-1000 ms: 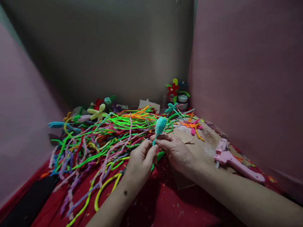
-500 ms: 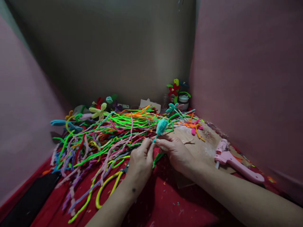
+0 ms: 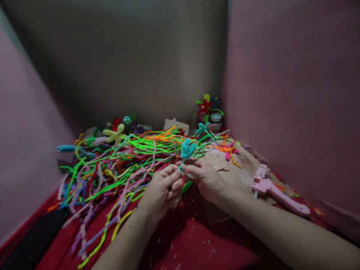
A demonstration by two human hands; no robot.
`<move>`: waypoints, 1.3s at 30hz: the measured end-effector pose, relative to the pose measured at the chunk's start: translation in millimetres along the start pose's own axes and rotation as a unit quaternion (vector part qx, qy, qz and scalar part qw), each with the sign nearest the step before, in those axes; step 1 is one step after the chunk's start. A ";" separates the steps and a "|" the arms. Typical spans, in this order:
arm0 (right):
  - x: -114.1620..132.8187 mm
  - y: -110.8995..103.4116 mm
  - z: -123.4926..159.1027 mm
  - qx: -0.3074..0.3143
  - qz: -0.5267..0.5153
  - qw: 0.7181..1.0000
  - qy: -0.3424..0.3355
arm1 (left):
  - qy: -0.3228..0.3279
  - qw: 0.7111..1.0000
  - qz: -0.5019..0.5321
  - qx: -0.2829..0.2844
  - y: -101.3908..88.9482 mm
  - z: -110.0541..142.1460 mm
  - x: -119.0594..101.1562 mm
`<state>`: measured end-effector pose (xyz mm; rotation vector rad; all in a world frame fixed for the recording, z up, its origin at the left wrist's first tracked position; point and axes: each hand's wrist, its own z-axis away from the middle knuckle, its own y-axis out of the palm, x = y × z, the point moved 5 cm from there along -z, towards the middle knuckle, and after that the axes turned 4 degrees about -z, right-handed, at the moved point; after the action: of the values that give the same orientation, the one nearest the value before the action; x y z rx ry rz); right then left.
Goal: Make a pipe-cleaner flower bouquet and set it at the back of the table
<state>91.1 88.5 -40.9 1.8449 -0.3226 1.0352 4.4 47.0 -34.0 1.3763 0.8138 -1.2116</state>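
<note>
A turquoise pipe-cleaner flower (image 3: 188,149) stands upright between my two hands, its looped petals pointing up. My left hand (image 3: 164,185) pinches the thin stem from the left, with the other fingers curled. From the right, thumb and forefinger of my right hand (image 3: 206,179) close on the same stem just below the petals. The lower end of the stem is hidden by my fingers. Behind and left of my hands spreads a heap of loose pipe cleaners (image 3: 143,144) in green, orange, pink and other colours.
A pink glue gun (image 3: 277,193) lies at right beside a stained cardboard sheet (image 3: 247,165). An orange and pink pipe-cleaner piece (image 3: 228,150) rests on the cardboard. Finished flowers (image 3: 204,107) and a lidded jar (image 3: 216,120) stand at the back. Red cloth (image 3: 194,240) covers the surface.
The flower has turned, so its separate petals now show. My left hand has rolled, showing its curled fingers, and now covers the yellow-handled scissors more. The view has shifted slightly.
</note>
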 end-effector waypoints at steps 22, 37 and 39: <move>3.4 6.3 9.3 -0.033 0.023 0.998 -0.037 | 0.316 0.721 -0.586 -0.193 -5.1 9.3 -11.2; 1.9 0.3 2.1 -0.028 0.014 0.999 -0.016 | 0.052 0.985 -0.120 -0.111 -2.8 0.8 -0.4; 1.1 0.2 1.6 -0.027 -0.002 1.000 -0.002 | 0.032 0.995 -0.058 -0.067 -0.6 -0.1 1.0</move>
<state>92.5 87.3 -40.3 1.7977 -0.3458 1.0108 4.1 47.1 -35.1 1.2772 1.0150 -1.1841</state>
